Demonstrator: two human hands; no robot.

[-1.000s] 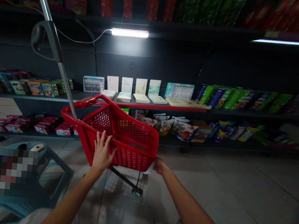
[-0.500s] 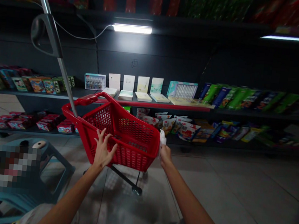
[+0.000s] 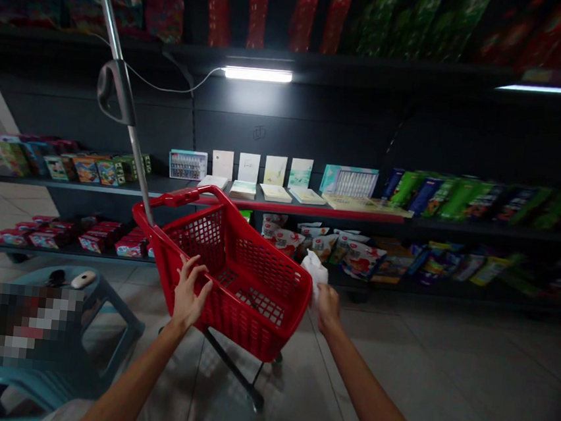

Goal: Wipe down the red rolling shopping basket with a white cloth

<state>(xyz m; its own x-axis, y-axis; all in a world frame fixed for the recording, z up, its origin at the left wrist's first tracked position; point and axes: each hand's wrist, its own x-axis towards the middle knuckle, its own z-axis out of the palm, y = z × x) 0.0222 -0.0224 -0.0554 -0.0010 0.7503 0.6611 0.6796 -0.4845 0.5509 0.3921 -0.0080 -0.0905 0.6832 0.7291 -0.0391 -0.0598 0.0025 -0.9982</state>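
A red plastic shopping cart [image 3: 245,313] stands in front of me, its basket showing bare perforated walls and floor. At its near side rim, my left hand [image 3: 191,296] rests with the fingers apart and slightly bent, the thumb held away from them. My right hand [image 3: 328,304] is closed around a crumpled white cloth [image 3: 315,273], which could also be tissue. That cloth is beside the front end of the basket, close to its rim; whether it touches the plastic I cannot tell.
A metal pole [image 3: 135,143] with a grey handle rises by the cart's push bar. To the left is a blue plastic stool [image 3: 116,314] with objects on it, partly blurred out. Behind, a dark shelf [image 3: 281,207] bears boxes, booklets and snack bags under a lamp [image 3: 258,74].
The view has tilted up and shifted a little left. My right hand has moved slightly away from the basket's front end, and more of the cloth shows. My left fingers are more bent.
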